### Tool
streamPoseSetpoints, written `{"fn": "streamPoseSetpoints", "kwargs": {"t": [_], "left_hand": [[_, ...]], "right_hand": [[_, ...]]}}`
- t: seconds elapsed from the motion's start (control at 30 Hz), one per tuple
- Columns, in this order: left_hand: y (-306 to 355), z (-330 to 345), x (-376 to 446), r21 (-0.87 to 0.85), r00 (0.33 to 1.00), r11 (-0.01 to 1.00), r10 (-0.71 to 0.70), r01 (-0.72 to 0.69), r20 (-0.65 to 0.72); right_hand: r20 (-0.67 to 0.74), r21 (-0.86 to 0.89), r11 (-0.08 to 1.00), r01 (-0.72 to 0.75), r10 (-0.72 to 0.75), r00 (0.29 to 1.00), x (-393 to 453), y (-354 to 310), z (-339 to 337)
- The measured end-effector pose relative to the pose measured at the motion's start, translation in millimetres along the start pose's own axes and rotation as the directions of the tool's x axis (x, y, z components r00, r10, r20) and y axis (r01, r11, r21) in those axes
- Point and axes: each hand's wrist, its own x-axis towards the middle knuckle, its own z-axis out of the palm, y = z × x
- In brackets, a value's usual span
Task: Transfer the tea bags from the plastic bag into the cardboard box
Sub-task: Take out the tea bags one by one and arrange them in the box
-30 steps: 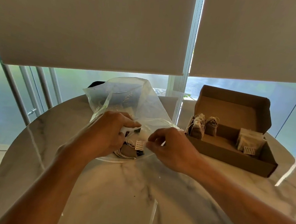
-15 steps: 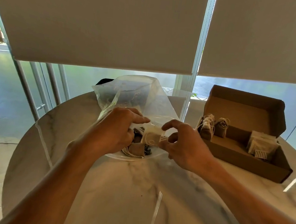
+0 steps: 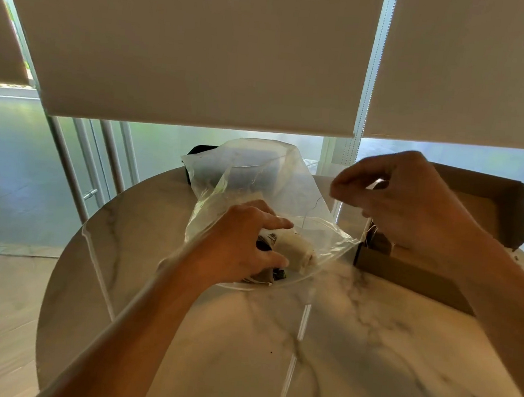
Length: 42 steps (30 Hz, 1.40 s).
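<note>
Right-hand grip (image 3: pixel 414 203), fingers curled in a narrow pinch over the open brown cardboard box (image 3: pixel 492 220), contents unclear; left-hand grip (image 3: pixel 243 244) holds the clear plastic bag (image 3: pixel 256 172) mouth on the marble surface (image 3: pixel 304 346), remaining pale tea bags (image 3: pixel 297 249) just right of it, nearer left hand.

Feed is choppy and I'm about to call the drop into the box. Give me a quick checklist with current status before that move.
1. Right hand over the cardboard box: ok, raised above its left end.
2. Tea bag in right hand: cannot tell; fingers curled as if pinching, only thin strings visible beneath.
3. Box open: ok, lid up.
4. Left hand steadying the plastic bag: ok, gripping at its mouth.
5. Tea bags left in bag: ok, several visible.
6. Free room in box: cannot tell, hand hides the interior.
</note>
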Motion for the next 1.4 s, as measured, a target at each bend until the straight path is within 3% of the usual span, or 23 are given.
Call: {"fn": "streamPoseSetpoints", "kwargs": {"t": [0.2, 0.47, 0.63, 0.9, 1.1, 1.17, 1.3, 1.4], "left_hand": [[4.9, 13.5, 1.7, 0.017, 1.0, 1.0, -0.025, 0.026, -0.014], [9.4, 16.4, 4.8, -0.042, 0.987, 0.997, -0.075, 0.07, -0.143], [12.8, 17.7, 3.2, -0.074, 0.995, 0.997, -0.035, 0.028, -0.094], [33.1, 15.7, 0.4, -0.163, 0.988, 0.979, 0.1, -0.119, -0.121], [38.5, 13.9, -2.0, -0.288, 0.989, 0.955, 0.022, -0.065, -0.149], [38.3, 13.4, -0.8, -0.331, 0.988, 0.943, -0.012, -0.04, -0.154], [38.3, 14.3, 1.4, -0.405, 0.985, 0.914, -0.057, -0.014, -0.161], [39.9, 14.1, 0.8, -0.446, 0.985, 0.895, -0.064, -0.015, -0.162]], "right_hand": [[-0.039, 0.078, 0.996, 0.04, -0.037, 0.999, 11.3, -17.3, -5.9], [-0.101, 0.157, 0.981, 0.112, -0.097, 0.99, 16.0, -29.6, -14.5], [-0.126, 0.173, 0.975, 0.139, -0.118, 0.985, 19.3, -33.4, -19.8], [-0.185, 0.207, 0.973, 0.102, -0.063, 0.981, 21.8, -29.7, -29.5], [-0.215, 0.27, 0.961, 0.059, 0.0, 0.977, 13.3, -18.3, -42.5], [-0.165, 0.258, 0.965, 0.038, 0.006, 0.986, 5.4, -12.5, -43.2], [0.098, 0.166, 0.986, -0.029, 0.013, 0.995, -15.6, -2.4, -28.3], [0.218, 0.081, 0.996, -0.026, 0.008, 0.976, -21.0, 5.3, -14.3]]}}
